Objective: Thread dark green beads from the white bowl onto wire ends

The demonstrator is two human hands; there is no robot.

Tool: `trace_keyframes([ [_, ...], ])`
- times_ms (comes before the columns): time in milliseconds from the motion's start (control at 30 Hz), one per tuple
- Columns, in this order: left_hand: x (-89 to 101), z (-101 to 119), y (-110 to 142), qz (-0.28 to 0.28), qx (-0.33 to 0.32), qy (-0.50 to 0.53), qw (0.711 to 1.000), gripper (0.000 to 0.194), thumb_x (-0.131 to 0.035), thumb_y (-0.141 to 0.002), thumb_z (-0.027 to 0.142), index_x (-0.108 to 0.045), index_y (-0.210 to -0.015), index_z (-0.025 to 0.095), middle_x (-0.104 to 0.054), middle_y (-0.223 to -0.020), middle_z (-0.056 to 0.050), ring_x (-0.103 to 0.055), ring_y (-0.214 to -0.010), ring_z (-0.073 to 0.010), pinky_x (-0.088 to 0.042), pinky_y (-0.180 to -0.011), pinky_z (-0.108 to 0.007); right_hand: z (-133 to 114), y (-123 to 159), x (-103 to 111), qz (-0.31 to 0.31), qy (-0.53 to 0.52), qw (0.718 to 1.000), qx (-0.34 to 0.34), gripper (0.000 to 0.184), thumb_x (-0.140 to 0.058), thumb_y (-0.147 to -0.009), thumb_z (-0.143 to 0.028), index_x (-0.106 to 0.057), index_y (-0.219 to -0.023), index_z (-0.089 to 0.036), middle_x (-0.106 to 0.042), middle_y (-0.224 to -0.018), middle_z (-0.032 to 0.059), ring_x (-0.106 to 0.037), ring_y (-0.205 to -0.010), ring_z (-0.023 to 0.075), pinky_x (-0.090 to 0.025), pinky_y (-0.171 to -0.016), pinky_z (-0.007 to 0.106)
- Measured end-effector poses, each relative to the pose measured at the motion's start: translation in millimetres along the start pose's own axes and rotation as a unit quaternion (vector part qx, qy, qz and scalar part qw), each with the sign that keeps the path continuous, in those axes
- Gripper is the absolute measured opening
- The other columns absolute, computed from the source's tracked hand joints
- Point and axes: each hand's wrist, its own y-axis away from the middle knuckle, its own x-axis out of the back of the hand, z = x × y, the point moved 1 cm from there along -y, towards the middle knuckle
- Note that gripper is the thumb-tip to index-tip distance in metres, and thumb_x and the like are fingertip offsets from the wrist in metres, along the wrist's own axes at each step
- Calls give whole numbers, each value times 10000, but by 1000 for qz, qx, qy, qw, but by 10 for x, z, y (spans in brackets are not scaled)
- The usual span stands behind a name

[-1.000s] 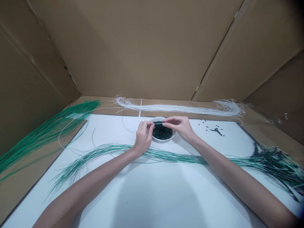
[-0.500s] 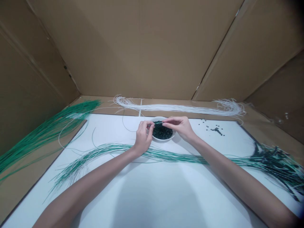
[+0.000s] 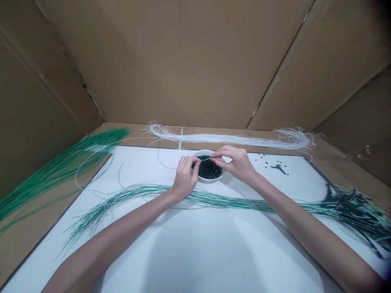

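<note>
Fingers of left hand and right hand pinch a wire, apparently over a bead bowl

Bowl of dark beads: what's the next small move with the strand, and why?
Probably ease the strand's tip slightly toward the left hand's fingertips. The right hand appears to hold the thin strand over the white bowl of dark beads, its tip pointing at those fingertips, which may pinch a bead; it's too small to tell.

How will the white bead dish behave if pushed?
The white dish looks shallow and light, so it would probably slide easily. Its heaped dark beads could spill over the low rim, and may roll, judging by the loose ones scattered nearby.
</note>
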Motion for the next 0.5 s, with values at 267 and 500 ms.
trace_keyframes([
  [267, 0, 9, 3, -18, -19, -14, 1000, 83, -416, -827, 165, -496, -838, 182, -557, -774, -25, -461, -741, -148, -400, -689, -280, -44, 3, 44, -44, 136, 987, 69, 161, -482, -775, -164, -642, -767, -172, -624, -710, 53, -521, -661, 157, -420, -619, 275],
  [500, 2, 15, 10, -19, -28, -12, 999, 81, -419, -826, 163, -496, -845, 181, -558, -770, -23, -457, -736, -144, -399, -691, -277, -83, 12, 41, -86, 184, 976, 76, 191, -450, -792, -152, -641, -778, -158, -605, -712, 62, -502, -668, 152, -407, -594, 256],
])
